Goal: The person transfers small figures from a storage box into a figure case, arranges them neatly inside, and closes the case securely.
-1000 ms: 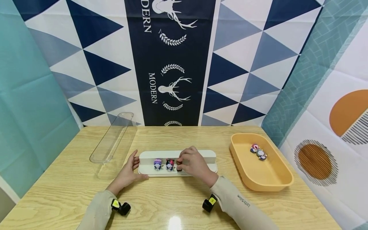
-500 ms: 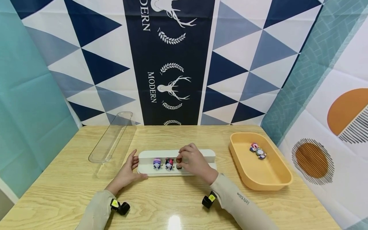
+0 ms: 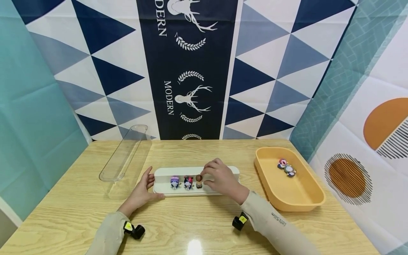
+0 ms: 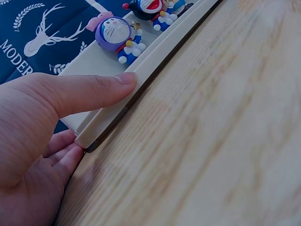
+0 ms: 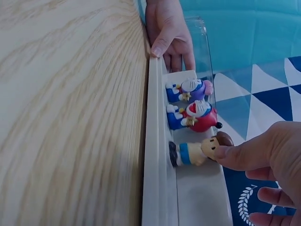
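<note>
A long white display base [image 3: 181, 193] with a raised back step lies across the table. My left hand [image 3: 141, 191] steadies its left end: the thumb rests on the front ledge, the fingers touch the end corner. A purple-hooded cat figurine [image 4: 113, 35] and a red-and-black-hooded one [image 5: 200, 115] stand on the base. To their right stands a brown-haired figurine [image 3: 199, 181] in a blue-banded outfit. Beside its head is my right hand [image 3: 221, 178], fingers loosely spread. In the right wrist view the thumb overlaps the face; whether it touches is unclear.
A clear plastic cover [image 3: 127, 156] stands behind my left hand. On the right, an orange bin [image 3: 266, 177] contains figurines [image 3: 287, 168] lying close together. Patterned cloth [image 3: 191, 71] hangs behind the wooden table [image 3: 172, 226].
My right hand has shifted slightly right, loosening from the brown-haired figurine, which now shows whole on the base. My left hand stays at the base's end.
</note>
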Available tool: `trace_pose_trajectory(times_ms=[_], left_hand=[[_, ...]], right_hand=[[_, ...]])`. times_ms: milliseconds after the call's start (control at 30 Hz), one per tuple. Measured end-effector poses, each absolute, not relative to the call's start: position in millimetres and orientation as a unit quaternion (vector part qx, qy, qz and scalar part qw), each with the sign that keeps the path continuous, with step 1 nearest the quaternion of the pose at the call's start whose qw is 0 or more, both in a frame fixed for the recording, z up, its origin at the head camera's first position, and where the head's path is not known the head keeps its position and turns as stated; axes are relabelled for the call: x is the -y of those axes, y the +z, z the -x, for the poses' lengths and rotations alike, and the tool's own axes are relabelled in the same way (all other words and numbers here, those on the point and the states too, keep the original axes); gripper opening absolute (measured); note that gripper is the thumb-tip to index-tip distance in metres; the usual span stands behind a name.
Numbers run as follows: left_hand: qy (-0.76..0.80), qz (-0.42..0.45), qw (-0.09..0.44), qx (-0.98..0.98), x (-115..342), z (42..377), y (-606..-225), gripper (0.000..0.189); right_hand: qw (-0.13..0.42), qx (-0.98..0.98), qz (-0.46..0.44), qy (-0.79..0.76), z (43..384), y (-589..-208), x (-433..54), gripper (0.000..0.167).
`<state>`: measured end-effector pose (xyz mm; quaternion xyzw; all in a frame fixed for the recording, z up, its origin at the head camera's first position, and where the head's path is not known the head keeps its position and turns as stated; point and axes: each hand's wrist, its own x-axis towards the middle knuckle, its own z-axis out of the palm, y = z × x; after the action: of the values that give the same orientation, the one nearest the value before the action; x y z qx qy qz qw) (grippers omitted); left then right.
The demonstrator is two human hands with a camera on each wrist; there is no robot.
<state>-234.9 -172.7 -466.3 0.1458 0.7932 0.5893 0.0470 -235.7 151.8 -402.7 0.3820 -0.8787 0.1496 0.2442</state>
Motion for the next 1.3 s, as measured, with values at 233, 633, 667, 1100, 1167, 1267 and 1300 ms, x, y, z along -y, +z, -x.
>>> trace_pose_trajectory(times_ms=[233, 633, 667, 1100, 1167, 1267, 1300], left_hand=[[0.59, -0.151, 0.042, -0.792, 173, 236, -468, 0.121], [0.588, -0.152, 0.035, -0.794, 174, 238, -468, 0.12], [0.587, -0.152, 0.035, -0.795, 174, 238, -468, 0.12], [0.598, -0.152, 0.042, -0.786, 172, 239, -472, 0.12], [0.598, -0.152, 0.039, -0.786, 172, 239, -472, 0.12], [0.596, -0.152, 0.037, -0.787, 172, 239, -472, 0.12], [0.596, -0.151, 0.037, -0.788, 173, 239, -472, 0.119]], right_hand=[[0.257, 0.874, -0.401, 0.098, 232, -393, -170, 0.024], [0.275, 0.879, -0.388, 0.031, 242, -384, -203, 0.024], [0.276, 0.88, -0.386, 0.027, 242, -384, -205, 0.024], [0.253, 0.91, -0.328, -0.026, 248, -370, -235, 0.024], [0.251, 0.914, -0.317, -0.041, 251, -367, -241, 0.025], [0.252, 0.919, -0.298, -0.06, 256, -364, -251, 0.025], [0.254, 0.92, -0.293, -0.062, 258, -363, -254, 0.024]])
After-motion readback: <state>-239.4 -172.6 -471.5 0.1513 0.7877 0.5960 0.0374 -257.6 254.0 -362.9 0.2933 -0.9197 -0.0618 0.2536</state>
